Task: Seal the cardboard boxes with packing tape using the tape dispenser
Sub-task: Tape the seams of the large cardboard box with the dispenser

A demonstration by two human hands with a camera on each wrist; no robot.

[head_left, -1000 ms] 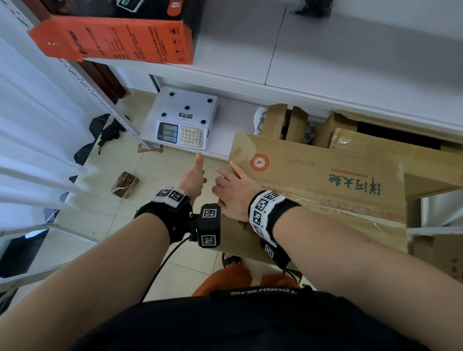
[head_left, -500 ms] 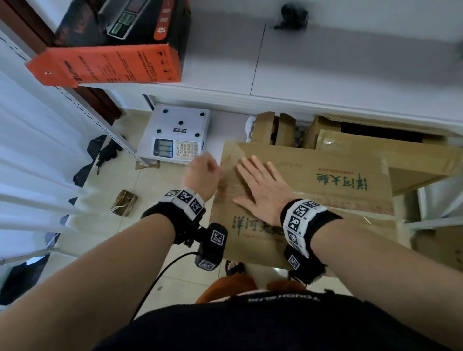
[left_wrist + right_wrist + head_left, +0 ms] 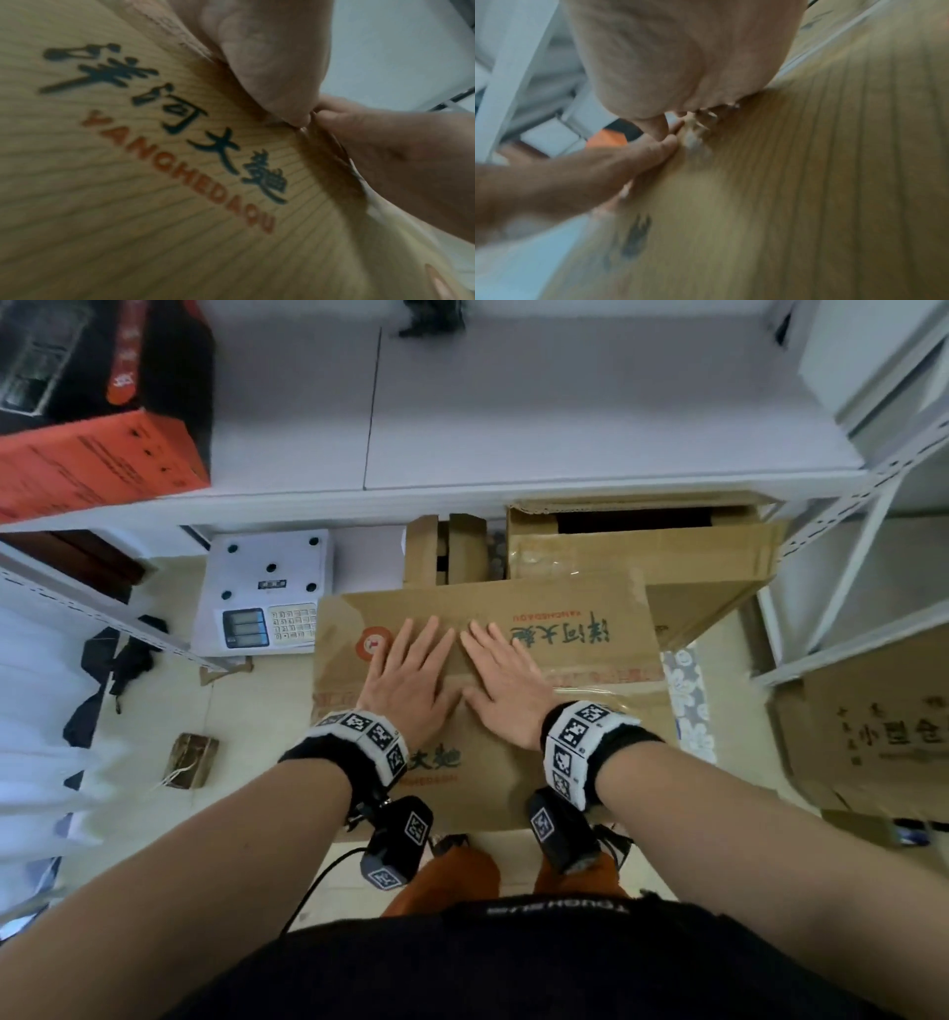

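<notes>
A brown cardboard box [image 3: 590, 629] with dark printed characters and orange lettering stands on the floor in front of me. Both hands lie flat on its top, fingers straight and spread. My left hand [image 3: 411, 675] presses the left part and my right hand [image 3: 506, 683] lies beside it, thumbs meeting over the middle seam. A shiny strip of tape [image 3: 611, 693] runs along the seam to the right. In the left wrist view the left palm [image 3: 257, 50] presses the printed box top [image 3: 128, 182]. In the right wrist view the right palm [image 3: 680, 50] lies on the cardboard [image 3: 808, 203]. No tape dispenser is in view.
A white electronic scale [image 3: 267, 593] sits on the floor to the left of the box. Open cartons [image 3: 642, 541] stand behind it under a white shelf [image 3: 513, 403], which carries an orange box [image 3: 92, 464]. Another carton [image 3: 873, 742] stands at the right.
Both hands have moved from the box's left edge onto its top. The left hand, earlier off the box with thumb raised, now lies flat beside the right.
</notes>
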